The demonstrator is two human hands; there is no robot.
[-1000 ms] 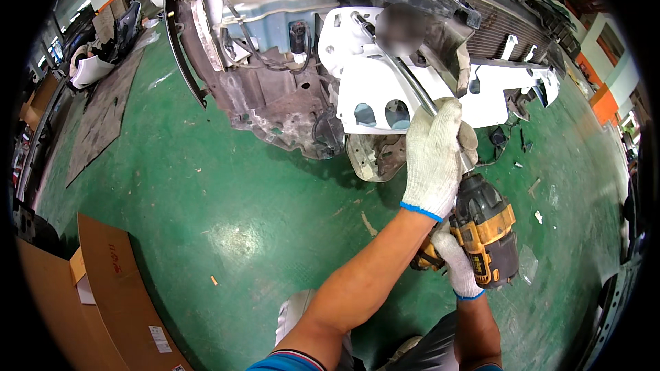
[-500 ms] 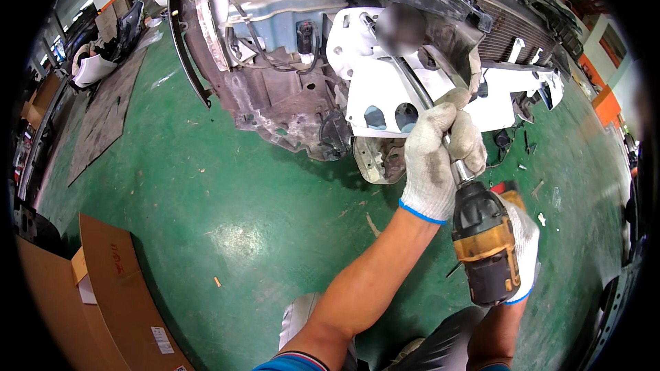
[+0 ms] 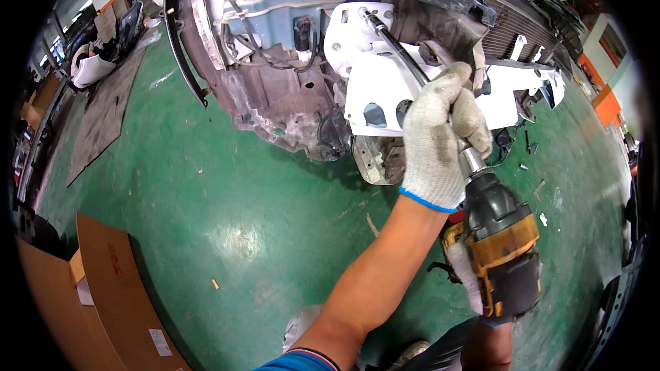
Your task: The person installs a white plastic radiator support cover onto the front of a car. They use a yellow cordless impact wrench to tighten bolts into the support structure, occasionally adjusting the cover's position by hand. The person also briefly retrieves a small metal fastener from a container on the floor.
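My left hand (image 3: 436, 137), in a whitish knitted glove with a blue cuff, is closed round a long metal extension bar (image 3: 405, 58). At its far end the bar meets the upper part of a white metal panel (image 3: 381, 86) on the front of a partly stripped car. The near end of the bar runs into the nose of a black and yellow power impact wrench (image 3: 500, 233). My right hand (image 3: 464, 275), gloved too, is closed on the wrench's grip; the tool body hides most of its fingers.
The car's exposed front body (image 3: 275, 89) fills the top, with a radiator (image 3: 512, 34) to the right. Small loose parts and a black cable (image 3: 505, 139) lie on the green floor (image 3: 240, 192). A cardboard box (image 3: 127, 288) stands at lower left. Removed car parts (image 3: 96, 69) sit far left.
The impact wrench has turned about the bar's line, its grip swinging from right to left, and its body has shifted right. My right hand moved with it; my left hand stayed on the bar.
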